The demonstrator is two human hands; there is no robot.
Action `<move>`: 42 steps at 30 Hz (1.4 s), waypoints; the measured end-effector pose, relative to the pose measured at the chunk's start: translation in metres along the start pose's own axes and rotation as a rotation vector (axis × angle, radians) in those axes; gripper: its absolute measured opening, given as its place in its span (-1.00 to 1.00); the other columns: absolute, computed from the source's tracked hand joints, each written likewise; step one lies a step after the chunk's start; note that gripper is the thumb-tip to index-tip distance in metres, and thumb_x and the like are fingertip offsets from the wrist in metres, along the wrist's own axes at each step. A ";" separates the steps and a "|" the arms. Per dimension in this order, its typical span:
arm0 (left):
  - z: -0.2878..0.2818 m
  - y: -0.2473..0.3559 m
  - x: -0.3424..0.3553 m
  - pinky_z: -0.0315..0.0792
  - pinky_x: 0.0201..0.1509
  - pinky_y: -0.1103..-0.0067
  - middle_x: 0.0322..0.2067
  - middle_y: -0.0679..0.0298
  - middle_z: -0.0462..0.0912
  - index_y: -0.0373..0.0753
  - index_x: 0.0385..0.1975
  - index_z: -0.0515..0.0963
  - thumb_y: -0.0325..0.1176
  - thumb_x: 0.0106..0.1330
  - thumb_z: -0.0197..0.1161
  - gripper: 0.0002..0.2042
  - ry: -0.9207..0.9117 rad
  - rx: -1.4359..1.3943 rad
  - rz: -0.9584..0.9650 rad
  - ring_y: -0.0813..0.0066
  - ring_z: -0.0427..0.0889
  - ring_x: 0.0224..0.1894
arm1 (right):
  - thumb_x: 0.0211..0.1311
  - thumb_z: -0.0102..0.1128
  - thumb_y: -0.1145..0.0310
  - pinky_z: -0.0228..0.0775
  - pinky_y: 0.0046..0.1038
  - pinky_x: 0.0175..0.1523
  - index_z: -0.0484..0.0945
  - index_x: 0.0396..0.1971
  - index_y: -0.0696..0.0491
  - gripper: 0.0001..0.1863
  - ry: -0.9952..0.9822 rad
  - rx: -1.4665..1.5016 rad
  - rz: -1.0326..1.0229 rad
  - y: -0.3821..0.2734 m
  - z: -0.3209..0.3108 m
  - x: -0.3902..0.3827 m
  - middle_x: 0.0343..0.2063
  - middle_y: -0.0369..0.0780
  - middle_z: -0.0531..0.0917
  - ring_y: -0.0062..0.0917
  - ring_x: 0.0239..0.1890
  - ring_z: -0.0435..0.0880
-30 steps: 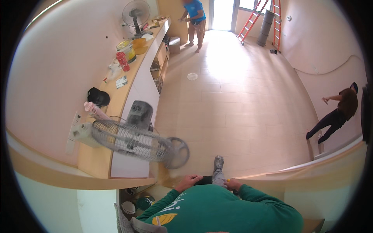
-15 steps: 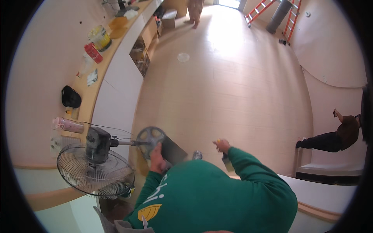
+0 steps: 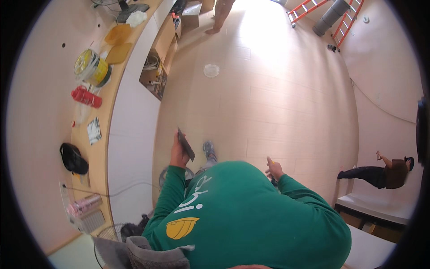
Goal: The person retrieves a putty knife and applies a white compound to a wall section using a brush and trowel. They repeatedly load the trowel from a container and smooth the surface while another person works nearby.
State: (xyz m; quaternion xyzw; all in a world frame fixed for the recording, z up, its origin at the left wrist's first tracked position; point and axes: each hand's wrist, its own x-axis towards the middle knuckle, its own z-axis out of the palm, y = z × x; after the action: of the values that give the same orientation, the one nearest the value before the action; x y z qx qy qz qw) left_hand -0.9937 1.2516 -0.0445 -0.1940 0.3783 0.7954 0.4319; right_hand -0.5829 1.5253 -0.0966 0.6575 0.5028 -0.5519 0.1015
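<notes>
My left hand [image 3: 179, 154] is closed around a dark flat rectangular plate [image 3: 186, 145], held tilted above the floor. To the right, my right hand [image 3: 274, 170] grips a slim tool with a yellow end [image 3: 273, 162]; a dark part shows below the fist, and its kind is unclear. Both forearms are in green sleeves. Beneath my left forearm lies the round base of a standing fan [image 3: 189, 174], partly covered by my body. One of my shoes [image 3: 208, 148] stands on the floor between the hands.
Along the left runs a wooden counter [image 3: 109, 85] bearing a bucket [image 3: 93, 68], a red bottle [image 3: 86, 97], a black cap [image 3: 74, 158] and a pink tumbler [image 3: 85, 205]. A cord hangs past it. Orange ladders [image 3: 309, 10], a white floor disc [image 3: 211, 70] and two other people [image 3: 394, 174] are farther off.
My body has moved forward past the fan, which slid toward the lower left of view. My left hand is away from the fan pole, with the plate raised. The right hand shifted slightly right.
</notes>
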 end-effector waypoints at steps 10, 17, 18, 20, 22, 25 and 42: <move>0.155 0.173 0.147 0.16 -0.64 0.66 -0.61 0.48 0.38 -0.15 -0.03 0.45 0.34 0.40 0.04 -0.41 -0.062 0.571 -0.102 0.67 0.29 -0.72 | 0.33 -0.03 -0.41 0.38 -0.32 -0.67 0.47 -0.02 0.23 -0.16 -0.031 0.089 0.165 -0.155 0.042 0.111 -0.56 -0.01 0.62 -0.29 -0.74 0.57; 0.152 0.221 0.212 0.06 -0.67 0.63 -0.61 0.46 0.37 -0.13 -0.03 0.44 0.33 0.41 0.02 -0.42 0.199 0.454 -0.189 0.64 0.21 -0.75 | 0.36 0.04 -0.30 0.48 -0.29 -0.59 0.53 -0.09 0.29 -0.22 -0.178 -0.107 -0.013 -0.407 0.092 0.249 -0.47 0.04 0.66 -0.29 -0.67 0.62; 0.163 0.232 0.216 0.05 -0.68 0.63 -0.61 0.46 0.37 -0.13 -0.03 0.44 0.32 0.41 0.02 -0.43 0.221 0.447 -0.184 0.64 0.21 -0.75 | 0.36 0.06 -0.29 0.44 -0.29 -0.66 0.50 -0.12 0.30 -0.23 -0.211 -0.144 -0.060 -0.460 0.102 0.271 -0.48 0.06 0.66 -0.29 -0.74 0.59; 0.176 0.253 0.230 0.04 -0.68 0.62 -0.61 0.45 0.38 -0.13 -0.04 0.44 0.31 0.42 0.02 -0.44 0.249 0.414 -0.159 0.63 0.21 -0.75 | 0.39 0.04 -0.25 0.45 -0.31 -0.66 0.49 -0.13 0.30 -0.27 -0.197 -0.189 -0.166 -0.566 0.120 0.304 -0.46 0.04 0.66 -0.31 -0.73 0.60; 0.186 0.276 0.247 0.04 -0.69 0.63 -0.61 0.44 0.39 -0.13 -0.04 0.44 0.31 0.42 0.03 -0.44 0.278 0.377 -0.106 0.62 0.21 -0.76 | 0.41 0.04 -0.22 0.44 -0.32 -0.67 0.48 -0.12 0.28 -0.30 -0.213 -0.182 -0.276 -0.667 0.143 0.322 -0.46 0.01 0.66 -0.33 -0.74 0.58; 0.188 0.307 0.283 0.05 -0.69 0.63 -0.61 0.42 0.41 -0.14 -0.05 0.45 0.30 0.42 0.03 -0.45 0.283 0.363 -0.092 0.60 0.22 -0.76 | 0.41 0.06 -0.18 0.42 -0.36 -0.63 0.49 -0.08 0.22 -0.37 -0.293 -0.116 -0.382 -0.816 0.182 0.334 -0.46 -0.05 0.61 -0.39 -0.71 0.56; 0.092 0.423 0.526 0.54 -0.04 0.31 -0.21 0.05 0.72 -0.35 0.25 0.39 0.20 0.45 0.02 -0.32 0.550 0.729 -0.268 0.18 0.69 -0.16 | 0.27 0.39 0.17 0.31 -0.47 -0.64 0.59 -0.50 0.22 -0.62 -0.368 0.033 -0.914 -1.503 0.372 0.315 -0.54 -0.17 0.63 -0.55 -0.66 0.52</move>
State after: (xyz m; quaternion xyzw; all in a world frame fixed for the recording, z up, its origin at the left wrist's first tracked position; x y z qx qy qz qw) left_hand -1.6351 1.4623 -0.1356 -0.2804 0.7047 0.4672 0.4544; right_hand -2.0131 2.1544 0.1385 0.2628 0.7048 -0.6548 -0.0741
